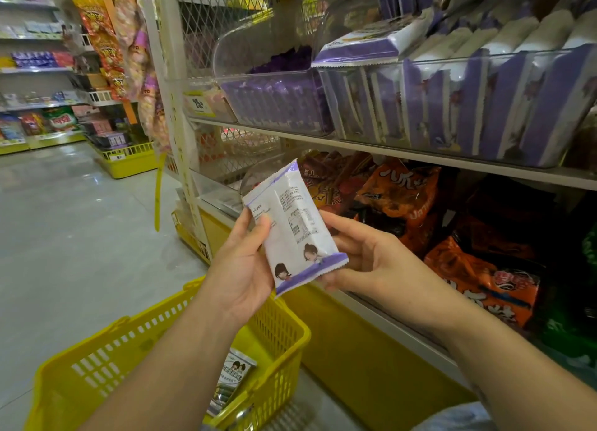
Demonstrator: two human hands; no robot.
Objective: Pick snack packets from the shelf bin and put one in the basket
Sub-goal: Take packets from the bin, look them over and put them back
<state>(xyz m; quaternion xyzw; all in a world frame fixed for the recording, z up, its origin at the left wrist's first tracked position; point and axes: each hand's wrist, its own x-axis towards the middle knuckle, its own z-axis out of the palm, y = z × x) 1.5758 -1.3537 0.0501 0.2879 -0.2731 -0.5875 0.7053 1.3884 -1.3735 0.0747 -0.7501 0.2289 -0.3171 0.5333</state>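
Basket [97, 363] lowest, a second packet [233, 379] lying inside. Above the basket, left hand [239, 269] grips the packet [294, 224] by its left edge; right hand [365, 259] holds its right edge. Bin [484, 58] of similar packets sits higher, right of the basket.

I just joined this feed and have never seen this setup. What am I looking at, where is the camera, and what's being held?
No machine here: a person works with bare hands, and the one picture comes from a camera worn on their head, looking forward and down. The left hand and right hand both hold a white and purple packet, printed back toward the camera. Clear bins on the shelf above hold more purple packets. Below is a yellow basket with another packet in it. Orange bags lie under that shelf.
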